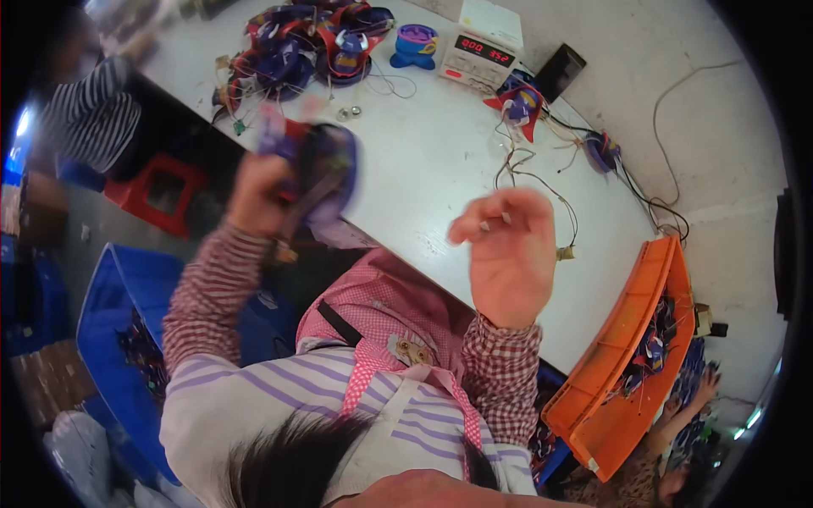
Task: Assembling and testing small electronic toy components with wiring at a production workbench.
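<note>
My left hand (pixel 261 193) is closed around a purple and red plastic toy part (pixel 339 165) at the table's near left edge. The part is smeared by motion, and a wire seems to hang below it. Over the right half of the white table (pixel 406 178), my right hand (pixel 512 262) is raised with its fingers loosely curled and apart. Nothing shows in it. Thin wires with a small connector (pixel 566 252) lie just beyond its wrist side. Farther back rests a wired purple and red toy part (pixel 521 103).
A heap of similar wired parts (pixel 284 63) covers the far left, beside a blue and purple cup-like piece (pixel 416 44). A white power supply (pixel 481 59) stands at the back. An orange crate (pixel 605 360) is at right, a blue bin (pixel 110 292) and red stool (pixel 157 193) at left.
</note>
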